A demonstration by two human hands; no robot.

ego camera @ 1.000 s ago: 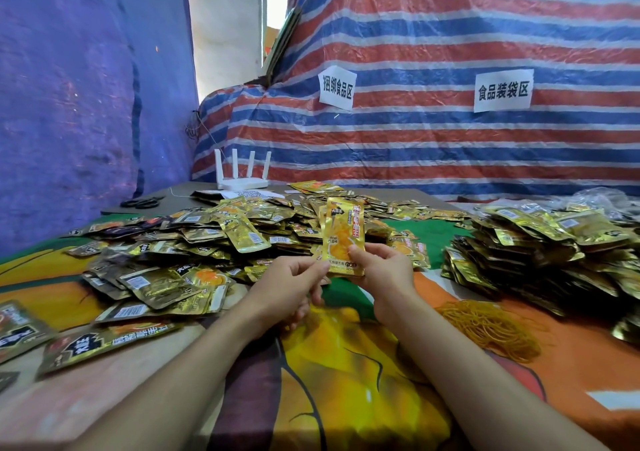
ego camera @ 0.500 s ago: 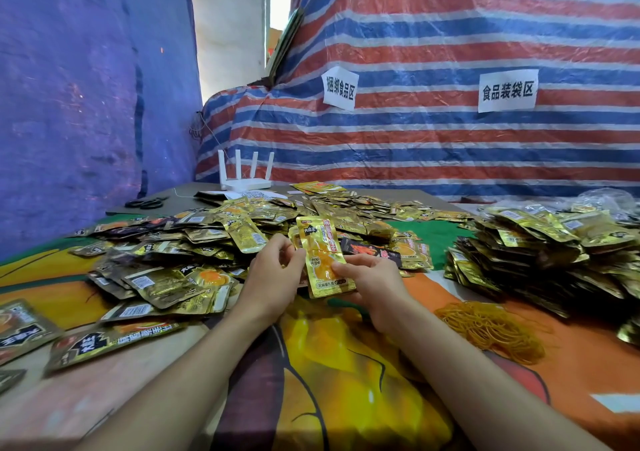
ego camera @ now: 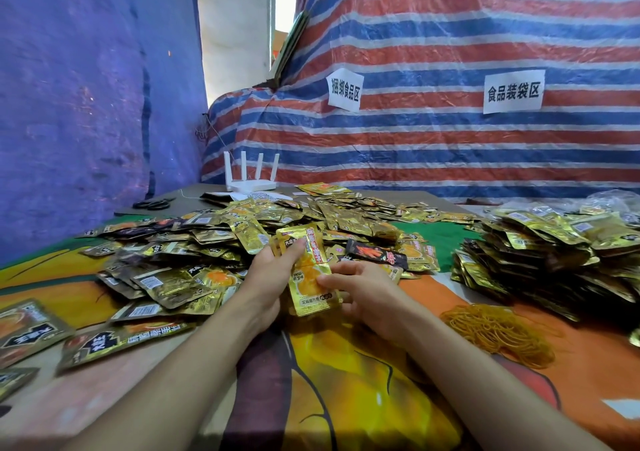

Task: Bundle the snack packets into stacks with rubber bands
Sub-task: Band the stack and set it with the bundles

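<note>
Gripping the packet stack, left hand and right hand may let its slick foil layers slide askew before banding.

A: Your one camera sits on your head.
B: Yes. It looks forward and down, close over your left hand and right hand, and wide enough to show the striped tarp far behind.

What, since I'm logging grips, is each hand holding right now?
Left hand: holds the gold snack packets.
Right hand: pinches the same packets.
</note>
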